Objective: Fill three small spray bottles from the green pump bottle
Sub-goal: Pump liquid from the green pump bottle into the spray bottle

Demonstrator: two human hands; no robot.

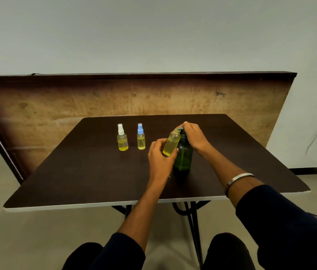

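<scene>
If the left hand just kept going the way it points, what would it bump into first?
Probably the green pump bottle. The left hand points up and to the right, tilting the uncapped small bottle against the pump spout, so the pump bottle is right beside it. Depth is uncertain.

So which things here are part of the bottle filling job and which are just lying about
In the job: green pump bottle, open small bottle in the left hand, white-capped spray bottle, blue-capped spray bottle, right hand on the pump.

Just there: table, wooden board, bracelet.
</scene>
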